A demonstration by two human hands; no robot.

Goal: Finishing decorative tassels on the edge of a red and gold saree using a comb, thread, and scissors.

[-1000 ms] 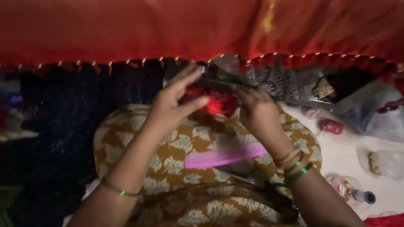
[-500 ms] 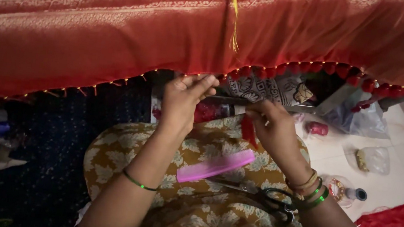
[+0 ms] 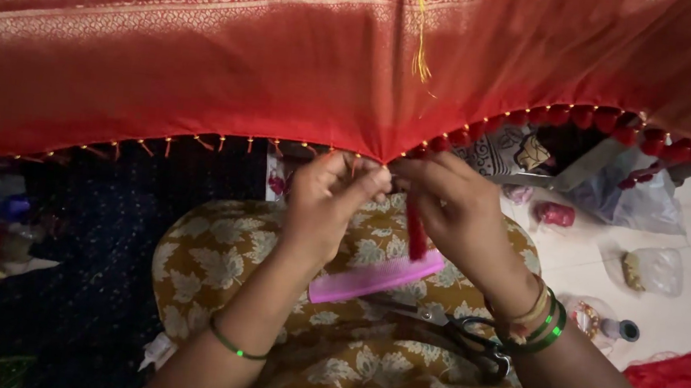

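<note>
A red cloth with gold woven patterns (image 3: 292, 51) hangs across the top of the view, its lower hem lined with small red tassels and beads. My left hand (image 3: 329, 201) pinches the hem at its lowest point. My right hand (image 3: 455, 214) meets it there and holds a red tassel of thread (image 3: 417, 231) that hangs down from the hem. Below my hands a pink comb (image 3: 375, 276) lies on a yellow-brown leaf-print cushion (image 3: 210, 265). Black-handled scissors (image 3: 467, 335) lie on the cushion under my right wrist.
On the white floor at the right are a red thread spool (image 3: 555, 213), clear plastic bags (image 3: 652, 269), a small bottle (image 3: 618, 329) and a bundle of red thread (image 3: 690, 371). Dark blue cloth (image 3: 86, 218) and clutter fill the left.
The view has tilted so the red cloth fills more of the top. My hands have come closer together at the hem, and the red tassel now hangs from my right hand.
</note>
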